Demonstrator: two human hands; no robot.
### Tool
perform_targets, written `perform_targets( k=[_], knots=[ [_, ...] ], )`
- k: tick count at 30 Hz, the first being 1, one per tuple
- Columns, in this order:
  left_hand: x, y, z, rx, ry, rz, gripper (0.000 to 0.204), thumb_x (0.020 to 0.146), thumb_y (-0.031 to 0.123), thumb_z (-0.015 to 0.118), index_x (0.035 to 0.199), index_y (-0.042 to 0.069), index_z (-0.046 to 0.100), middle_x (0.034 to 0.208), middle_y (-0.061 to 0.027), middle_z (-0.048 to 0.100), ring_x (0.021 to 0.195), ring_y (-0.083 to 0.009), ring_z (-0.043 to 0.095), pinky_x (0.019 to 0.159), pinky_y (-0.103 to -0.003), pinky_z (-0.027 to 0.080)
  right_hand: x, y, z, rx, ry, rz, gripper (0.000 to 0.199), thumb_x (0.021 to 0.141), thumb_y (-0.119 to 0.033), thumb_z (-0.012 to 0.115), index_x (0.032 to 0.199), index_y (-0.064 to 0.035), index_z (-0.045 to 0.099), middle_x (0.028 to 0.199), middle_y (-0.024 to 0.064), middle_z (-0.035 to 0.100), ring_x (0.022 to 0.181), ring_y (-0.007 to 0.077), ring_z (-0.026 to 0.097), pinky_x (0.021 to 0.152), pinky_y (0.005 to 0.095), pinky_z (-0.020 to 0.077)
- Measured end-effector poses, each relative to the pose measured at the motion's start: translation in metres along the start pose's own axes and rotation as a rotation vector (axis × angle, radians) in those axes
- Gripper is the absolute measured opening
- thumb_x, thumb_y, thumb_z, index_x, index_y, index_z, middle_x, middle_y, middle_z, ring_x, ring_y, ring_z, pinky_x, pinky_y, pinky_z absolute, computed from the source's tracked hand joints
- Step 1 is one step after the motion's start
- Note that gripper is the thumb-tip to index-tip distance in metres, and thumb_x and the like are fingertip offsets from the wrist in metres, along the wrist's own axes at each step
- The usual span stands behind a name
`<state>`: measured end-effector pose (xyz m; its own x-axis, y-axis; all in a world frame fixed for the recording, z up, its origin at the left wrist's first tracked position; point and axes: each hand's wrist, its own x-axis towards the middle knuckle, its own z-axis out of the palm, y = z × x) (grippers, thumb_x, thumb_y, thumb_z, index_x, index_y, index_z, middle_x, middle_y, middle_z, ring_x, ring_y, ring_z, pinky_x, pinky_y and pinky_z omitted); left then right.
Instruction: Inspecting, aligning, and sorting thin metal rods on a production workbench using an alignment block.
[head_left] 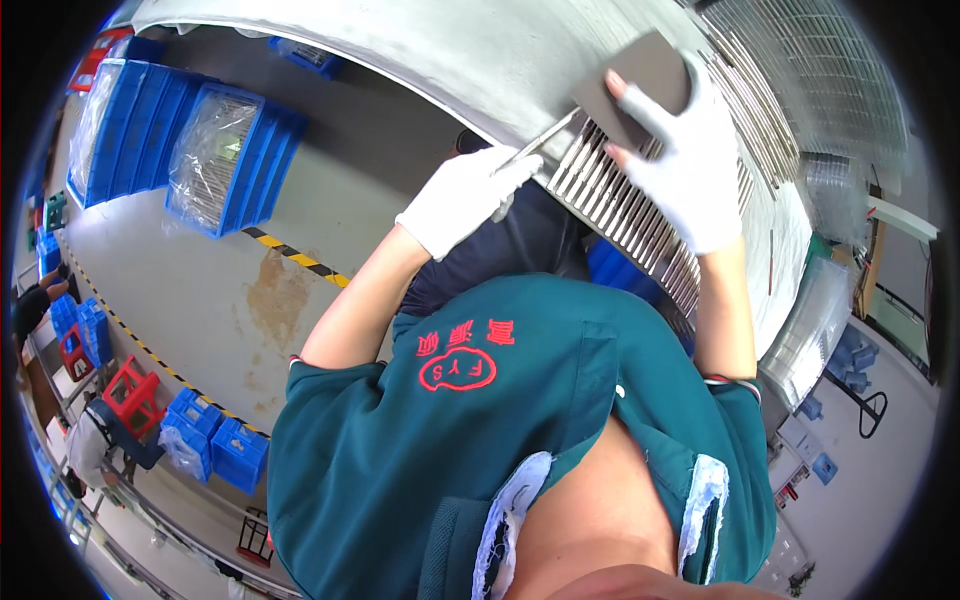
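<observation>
My left hand (465,200), in a white glove, is closed at the table's edge. It pinches one end of a thin metal rod (545,136), whose other end points toward the grey pad. My right hand (690,165) wears a white glove with bare fingertips showing. Its fingers and thumb grip a flat, dark grey rectangular pad (632,82), held over the far end of a row of metal rods (625,222). Those slim, shiny rods lie side by side along the table's near edge. The underside of the pad is hidden.
More long metal rods (750,105) are bundled on the pale-covered table (450,50), near clear plastic trays (850,70). Blue crates (235,160) with plastic-wrapped contents stand on the floor at left. Farther left are red stools (133,393) and a seated person (92,440).
</observation>
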<state>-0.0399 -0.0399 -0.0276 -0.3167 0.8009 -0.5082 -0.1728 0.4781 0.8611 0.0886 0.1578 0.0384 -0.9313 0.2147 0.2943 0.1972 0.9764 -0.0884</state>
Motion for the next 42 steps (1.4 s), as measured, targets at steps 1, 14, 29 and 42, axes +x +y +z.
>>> perform_targets(
  k=[1, 14, 29, 42],
  knots=[
    [0.000, -0.005, 0.000, 0.004, -0.009, -0.002, 0.026, 0.095, 0.023, 0.060, 0.110, 0.004, 0.067, 0.073, -0.0060, 0.060, 0.064, -0.0130, 0.056, 0.060, -0.029, 0.046, 0.012, -0.006, -0.002, -0.019, -0.003, -0.004, 0.064, 0.064, -0.030, 0.081, 0.126, -0.0335, 0.065, 0.135, 0.0245, 0.046, 0.119, 0.0404, 0.052, 0.101, 0.0438, 0.0439],
    [-0.003, -0.016, 0.008, 0.616, 0.210, 0.427, 0.030, 0.091, 0.012, 0.058, 0.121, 0.009, 0.063, 0.099, -0.0066, 0.067, 0.069, -0.0194, 0.065, 0.069, -0.031, 0.055, -0.047, 0.003, -0.017, 0.069, -0.051, 0.246, 0.067, 0.063, -0.032, 0.083, 0.127, -0.0283, 0.065, 0.137, 0.0287, 0.043, 0.122, 0.0425, 0.048, 0.105, 0.0456, 0.0393],
    [0.001, -0.034, 0.021, 0.740, 0.427, 0.605, 0.029, 0.095, 0.027, 0.058, 0.114, 0.006, 0.067, 0.104, -0.0122, 0.069, 0.085, -0.0275, 0.067, 0.079, -0.037, 0.054, -0.019, -0.008, -0.009, -0.054, -0.068, 0.087, 0.064, 0.067, -0.031, 0.080, 0.129, -0.0325, 0.063, 0.138, 0.0265, 0.043, 0.123, 0.0418, 0.048, 0.105, 0.0445, 0.0394],
    [0.001, -0.040, 0.023, 0.766, 0.535, 0.579, 0.028, 0.093, 0.031, 0.060, 0.112, 0.011, 0.068, 0.101, -0.0067, 0.071, 0.084, -0.0233, 0.068, 0.073, -0.033, 0.054, -0.053, -0.008, -0.029, -0.075, -0.161, 0.220, 0.066, 0.063, -0.032, 0.083, 0.127, -0.0319, 0.065, 0.138, 0.0310, 0.041, 0.124, 0.0436, 0.047, 0.106, 0.0465, 0.0387]
  ],
)
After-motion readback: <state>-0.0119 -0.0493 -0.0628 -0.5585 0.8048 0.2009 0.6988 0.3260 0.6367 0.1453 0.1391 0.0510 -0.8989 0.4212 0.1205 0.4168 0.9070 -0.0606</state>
